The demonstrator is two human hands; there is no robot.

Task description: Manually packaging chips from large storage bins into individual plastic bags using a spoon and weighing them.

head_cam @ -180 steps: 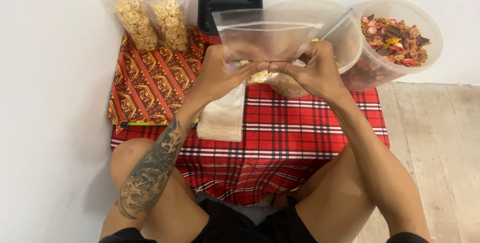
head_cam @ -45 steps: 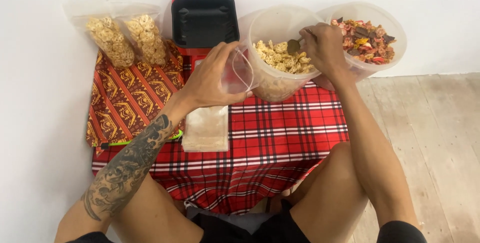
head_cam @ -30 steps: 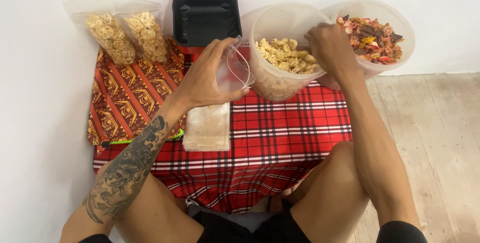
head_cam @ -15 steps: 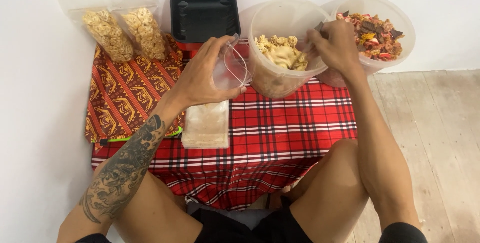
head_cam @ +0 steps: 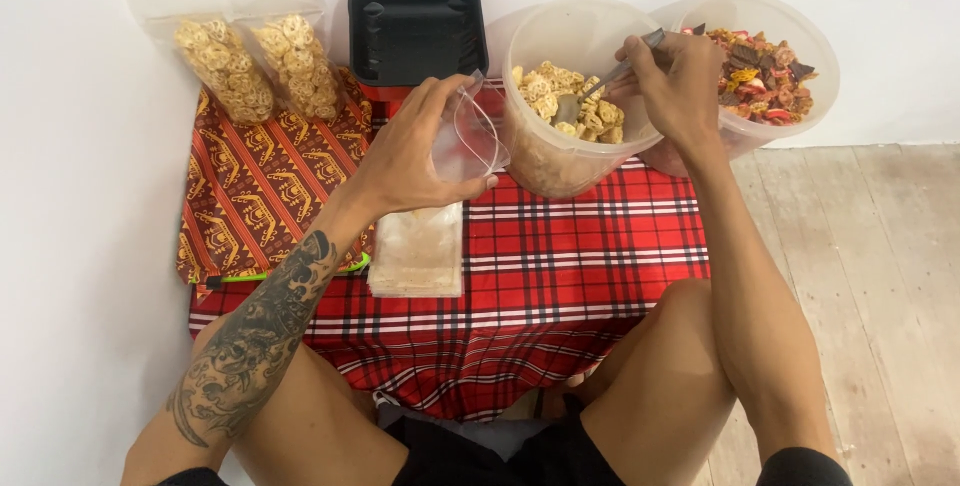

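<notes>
At centre frame, just left of the tubs, the left hand [head_cam: 415, 151] holds a clear plastic bag [head_cam: 468, 136] with its mouth held open, fingers curled over the top edge and thumb pinching from below. Bag sits just beside the near tub [head_cam: 570, 96], its mouth turned toward it.

Upper centre-right: right hand [head_cam: 680, 76] closed around the handle of a metal spoon [head_cam: 600, 91], fingers pressed together on it. Spoon bowl rests among pale, curly crackers [head_cam: 565, 111] inside the near tub, a translucent round container.

Upper right: second translucent tub [head_cam: 790, 71], touching the first, filled with mixed red, brown and yellow chips.

Below the left hand: a flat stack of empty bags [head_cam: 418, 251] lying on the red plaid cloth [head_cam: 580, 256].

Upper left: two filled bags [head_cam: 255, 61] of ring-shaped crackers leaning against the white wall, standing on a patterned orange-red cloth [head_cam: 260, 196]. A green pen-like object [head_cam: 285, 274] lies at that cloth's lower edge.

Top centre: black tray [head_cam: 418, 21], propped against the wall.

Lower frame: bare knees and black shorts; tattooed left forearm.
</notes>
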